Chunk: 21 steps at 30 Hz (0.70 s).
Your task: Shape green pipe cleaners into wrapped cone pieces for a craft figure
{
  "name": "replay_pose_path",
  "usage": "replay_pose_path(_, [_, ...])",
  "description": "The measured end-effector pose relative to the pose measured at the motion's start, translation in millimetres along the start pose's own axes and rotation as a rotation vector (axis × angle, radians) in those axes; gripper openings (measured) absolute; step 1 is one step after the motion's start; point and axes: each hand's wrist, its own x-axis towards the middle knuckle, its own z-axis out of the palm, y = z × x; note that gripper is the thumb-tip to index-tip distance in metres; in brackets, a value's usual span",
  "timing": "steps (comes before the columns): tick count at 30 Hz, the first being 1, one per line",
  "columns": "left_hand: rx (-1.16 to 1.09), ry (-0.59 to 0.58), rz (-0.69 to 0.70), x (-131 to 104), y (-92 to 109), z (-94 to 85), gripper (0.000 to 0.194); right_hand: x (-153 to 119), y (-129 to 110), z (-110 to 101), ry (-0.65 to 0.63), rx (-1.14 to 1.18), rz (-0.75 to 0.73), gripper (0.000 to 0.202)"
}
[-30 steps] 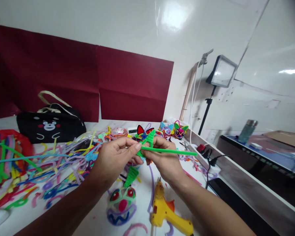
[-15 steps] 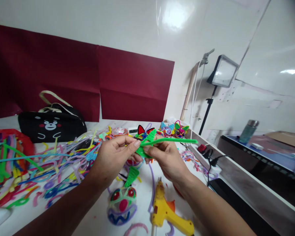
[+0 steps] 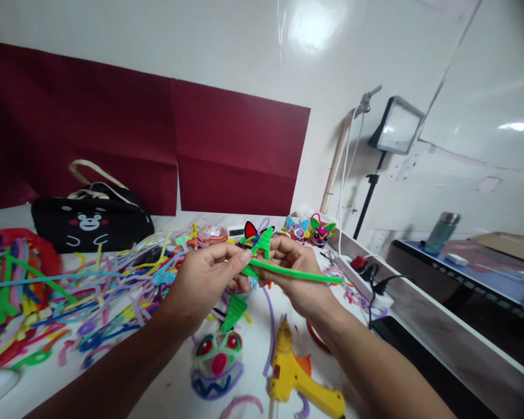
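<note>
Between my two hands is a green pipe cleaner (image 3: pixel 297 272), partly folded into a flat shape, with a straight free end running off to the right. My left hand (image 3: pixel 207 276) pinches the folded part between thumb and fingers. My right hand (image 3: pixel 294 267) has its fingers curled round the piece from the other side, the free end crossing in front of it. Below them on the table lies a clown-like face ornament (image 3: pixel 217 366) with a red nose and purple mouth. A finished green triangle (image 3: pixel 234 312) rests at its top. Right of it lies a yellow glue gun (image 3: pixel 290 375).
Loose pipe cleaners (image 3: pixel 122 297) cover the left of the table, beside a red tray (image 3: pixel 48 247) of more. A black bag (image 3: pixel 91 224) stands behind. Finished ornaments (image 3: pixel 321 231) sit at the back. A power strip (image 3: pixel 378 297) and black phone-like slab (image 3: pixel 402 337) are at right.
The pipe cleaner's free end has swung downward, now slanting across the front of my right hand. My right fingers have shifted up behind the folded part. My left hand keeps its pinch.
</note>
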Motion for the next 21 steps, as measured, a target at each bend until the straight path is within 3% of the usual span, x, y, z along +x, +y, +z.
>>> replay_pose_path(14, [-0.008,0.107,0.076,-2,0,2.5,0.02,-2,-7,-1,0.01,-0.076,0.024,0.035])
replay_pose_path(21, [0.061,0.224,0.171,-2,4,2.1,0.019,-3,-9,-2,0.055,-0.048,-0.004,0.021])
